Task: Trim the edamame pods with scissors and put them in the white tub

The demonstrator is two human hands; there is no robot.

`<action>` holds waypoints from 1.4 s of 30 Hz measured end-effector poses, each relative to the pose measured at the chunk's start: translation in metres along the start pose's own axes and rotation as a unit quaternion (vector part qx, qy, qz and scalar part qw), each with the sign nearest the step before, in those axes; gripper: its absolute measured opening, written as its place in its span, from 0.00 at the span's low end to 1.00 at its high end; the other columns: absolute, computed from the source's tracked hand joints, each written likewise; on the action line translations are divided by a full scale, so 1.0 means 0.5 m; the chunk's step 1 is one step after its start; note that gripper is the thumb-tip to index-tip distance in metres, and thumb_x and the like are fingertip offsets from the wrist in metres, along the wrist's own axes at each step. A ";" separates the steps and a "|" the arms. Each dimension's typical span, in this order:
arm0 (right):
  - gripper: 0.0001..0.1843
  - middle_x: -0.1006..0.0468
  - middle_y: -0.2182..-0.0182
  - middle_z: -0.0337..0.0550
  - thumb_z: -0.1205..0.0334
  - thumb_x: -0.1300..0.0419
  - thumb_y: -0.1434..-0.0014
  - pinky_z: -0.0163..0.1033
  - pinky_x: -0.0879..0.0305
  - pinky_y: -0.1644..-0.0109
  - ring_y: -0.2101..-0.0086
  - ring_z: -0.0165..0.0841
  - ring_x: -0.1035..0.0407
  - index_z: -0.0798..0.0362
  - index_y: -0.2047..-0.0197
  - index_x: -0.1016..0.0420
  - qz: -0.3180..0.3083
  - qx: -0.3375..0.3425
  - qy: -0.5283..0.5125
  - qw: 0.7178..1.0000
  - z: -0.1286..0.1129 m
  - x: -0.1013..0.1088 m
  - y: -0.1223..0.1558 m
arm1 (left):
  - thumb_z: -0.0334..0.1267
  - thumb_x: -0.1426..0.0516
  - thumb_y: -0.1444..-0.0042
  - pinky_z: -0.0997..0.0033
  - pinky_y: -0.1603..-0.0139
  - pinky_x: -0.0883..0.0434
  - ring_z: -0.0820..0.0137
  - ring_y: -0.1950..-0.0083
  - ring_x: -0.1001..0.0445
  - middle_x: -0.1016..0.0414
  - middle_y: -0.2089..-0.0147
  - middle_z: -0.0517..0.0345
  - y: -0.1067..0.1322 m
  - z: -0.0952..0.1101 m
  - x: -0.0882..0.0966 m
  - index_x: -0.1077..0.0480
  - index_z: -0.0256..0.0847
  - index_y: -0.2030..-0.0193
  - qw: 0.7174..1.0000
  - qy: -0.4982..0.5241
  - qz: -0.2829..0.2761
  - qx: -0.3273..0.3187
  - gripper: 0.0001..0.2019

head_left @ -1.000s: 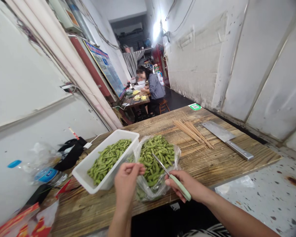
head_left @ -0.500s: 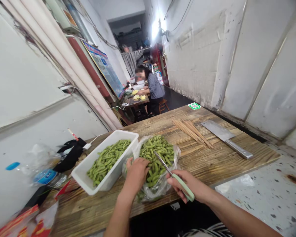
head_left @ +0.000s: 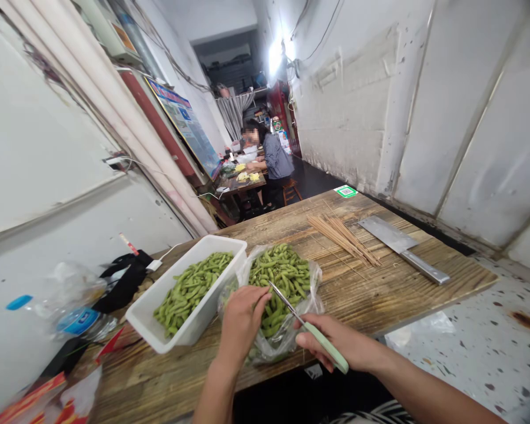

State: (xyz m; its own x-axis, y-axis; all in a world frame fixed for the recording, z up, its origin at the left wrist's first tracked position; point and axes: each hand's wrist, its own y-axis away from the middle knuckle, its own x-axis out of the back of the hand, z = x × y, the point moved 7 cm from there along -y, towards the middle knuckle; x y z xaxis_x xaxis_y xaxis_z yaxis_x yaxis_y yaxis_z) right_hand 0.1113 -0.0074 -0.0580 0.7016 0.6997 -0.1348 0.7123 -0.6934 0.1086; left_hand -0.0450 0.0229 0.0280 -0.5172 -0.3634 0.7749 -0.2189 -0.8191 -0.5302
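Left hand (head_left: pixel 242 315) no longer spread over the green pods (head_left: pixel 289 270), fingers drawn together, scissors (head_left: pixel 314 334) tip closer to them

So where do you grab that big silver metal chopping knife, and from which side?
Probably by the slim grey metal handle of the broad silver metal cleaver, coming from the near right. The cleaver lies flat on the brown wooden table, handle end nearer the person and wide blade farther away, so reaching from there shouldn't cross the blade.
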 end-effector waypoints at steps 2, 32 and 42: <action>0.28 0.39 0.84 0.26 0.37 0.42 0.44 0.25 0.46 0.85 0.86 0.22 0.44 0.54 0.56 0.35 0.003 0.000 0.004 1.000 0.001 0.000 -0.002 | 0.37 0.44 0.40 0.63 0.57 0.28 0.65 0.62 0.23 0.19 0.64 0.53 0.000 0.018 0.001 0.23 0.40 0.61 0.999 -0.032 0.000 -0.035 0.09; 0.30 0.37 0.82 0.28 0.34 0.42 0.48 0.26 0.42 0.83 0.85 0.22 0.42 0.54 0.60 0.35 0.003 -0.013 -0.039 0.999 -0.018 -0.015 -0.011 | 0.41 0.33 0.60 0.66 0.58 0.24 0.67 0.62 0.21 0.23 0.67 0.57 0.059 -0.064 -0.045 0.28 0.36 0.66 0.758 0.501 0.135 0.396 0.15; 0.29 0.39 0.85 0.26 0.35 0.42 0.46 0.24 0.46 0.85 0.86 0.21 0.43 0.55 0.58 0.35 0.013 -0.002 0.008 1.000 -0.030 -0.014 -0.013 | 0.36 0.30 0.65 0.75 0.64 0.24 0.72 0.67 0.21 0.22 0.72 0.59 0.070 -0.041 -0.061 0.27 0.35 0.72 0.711 0.535 0.156 0.430 0.14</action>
State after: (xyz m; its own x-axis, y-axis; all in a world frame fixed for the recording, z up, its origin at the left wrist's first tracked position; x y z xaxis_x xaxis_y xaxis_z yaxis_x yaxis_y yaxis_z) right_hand 0.1018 -0.0053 -0.0431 0.7200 0.6843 -0.1154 0.6939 -0.7107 0.1156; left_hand -0.0540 0.0143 -0.0211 -0.8631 -0.4182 -0.2831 0.3931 -0.9083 0.1433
